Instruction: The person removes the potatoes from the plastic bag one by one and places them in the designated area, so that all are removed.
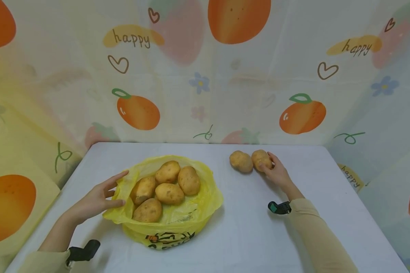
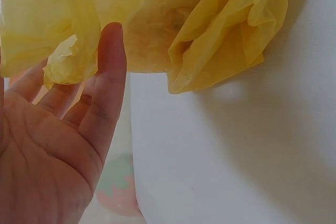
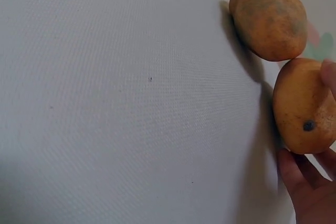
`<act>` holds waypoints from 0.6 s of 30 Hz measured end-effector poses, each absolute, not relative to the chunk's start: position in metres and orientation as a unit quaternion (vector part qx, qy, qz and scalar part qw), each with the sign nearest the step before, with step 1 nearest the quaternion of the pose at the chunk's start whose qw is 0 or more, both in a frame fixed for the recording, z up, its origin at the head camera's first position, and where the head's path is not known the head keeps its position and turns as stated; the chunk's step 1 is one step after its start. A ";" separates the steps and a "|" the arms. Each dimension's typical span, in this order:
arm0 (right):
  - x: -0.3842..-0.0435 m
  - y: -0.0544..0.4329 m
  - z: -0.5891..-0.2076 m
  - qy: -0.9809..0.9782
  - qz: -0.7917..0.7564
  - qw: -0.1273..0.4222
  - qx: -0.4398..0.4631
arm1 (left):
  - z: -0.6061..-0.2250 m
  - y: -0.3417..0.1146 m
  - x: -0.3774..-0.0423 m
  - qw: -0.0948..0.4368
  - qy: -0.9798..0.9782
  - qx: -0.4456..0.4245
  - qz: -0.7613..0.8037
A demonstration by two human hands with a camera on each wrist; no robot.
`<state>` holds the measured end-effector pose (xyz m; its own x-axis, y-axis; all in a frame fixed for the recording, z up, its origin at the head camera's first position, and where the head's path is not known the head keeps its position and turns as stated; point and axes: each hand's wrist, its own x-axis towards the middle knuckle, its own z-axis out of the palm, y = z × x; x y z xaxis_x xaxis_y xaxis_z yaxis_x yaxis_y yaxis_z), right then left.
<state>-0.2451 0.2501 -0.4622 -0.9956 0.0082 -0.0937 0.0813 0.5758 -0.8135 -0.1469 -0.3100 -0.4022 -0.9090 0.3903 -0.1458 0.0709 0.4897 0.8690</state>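
Observation:
A yellow plastic bag (image 1: 205,212) stands wide open on the table, with several potatoes (image 1: 169,193) inside. My left hand (image 1: 95,198) is at the bag's left rim, thumb and fingers spread apart. In the left wrist view, the crumpled bag edge (image 2: 71,69) touches the loosely extended fingers of the left hand (image 2: 52,145). Toward the back of the table, my right hand (image 1: 276,172) grips a potato (image 1: 260,159) between thumb and fingers. A second potato (image 1: 240,162) lies just left of it. The right wrist view shows a dark spot on the gripped potato (image 3: 299,108).
The table (image 1: 249,239) has a white cover. Behind it hangs a cloth (image 1: 205,110) printed with fruit, hearts and flowers. Black wrist devices (image 1: 279,207) sit by both sleeves.

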 end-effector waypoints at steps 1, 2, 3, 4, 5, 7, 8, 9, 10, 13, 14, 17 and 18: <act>-0.245 0.250 -0.461 0.886 -0.461 0.040 0.025 | -0.402 -0.310 -0.147 0.164 0.847 0.136 0.488; -0.244 0.250 -0.460 0.887 -0.460 0.040 0.025 | -0.402 -0.310 -0.147 0.164 0.846 0.137 0.488; -0.244 0.250 -0.459 0.887 -0.460 0.041 0.026 | -0.402 -0.310 -0.147 0.164 0.846 0.137 0.488; -0.244 0.250 -0.458 0.887 -0.459 0.043 0.028 | -0.402 -0.310 -0.147 0.164 0.846 0.137 0.488; -0.243 0.250 -0.457 0.887 -0.458 0.045 0.029 | -0.402 -0.310 -0.147 0.164 0.846 0.136 0.488; -0.242 0.250 -0.453 0.889 -0.454 0.048 0.034 | -0.401 -0.309 -0.147 0.165 0.846 0.135 0.488; -0.241 0.251 -0.452 0.892 -0.449 0.049 0.035 | -0.401 -0.309 -0.146 0.166 0.846 0.134 0.488; -0.241 0.251 -0.450 0.894 -0.445 0.049 0.035 | -0.401 -0.309 -0.146 0.168 0.845 0.133 0.490; -0.241 0.252 -0.448 0.896 -0.441 0.047 0.037 | -0.401 -0.309 -0.146 0.169 0.844 0.132 0.491; -0.239 0.254 -0.444 0.903 -0.427 0.021 0.031 | -0.400 -0.309 -0.146 0.171 0.842 0.130 0.494; -0.239 0.255 -0.443 0.905 -0.423 0.007 0.028 | -0.400 -0.309 -0.146 0.172 0.841 0.130 0.496; -0.239 0.255 -0.438 0.906 -0.419 -0.054 0.013 | -0.400 -0.308 -0.147 0.173 0.839 0.129 0.499; -0.240 0.254 -0.436 0.905 -0.418 -0.074 0.008 | -0.400 -0.308 -0.147 0.174 0.838 0.128 0.502</act>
<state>-0.2396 0.2542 -0.4364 -0.9890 0.0756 0.1273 -0.0478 0.6506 -0.7579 -0.1467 -0.3081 -0.3999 -0.9064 0.3898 -0.1628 0.0404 0.4637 0.8851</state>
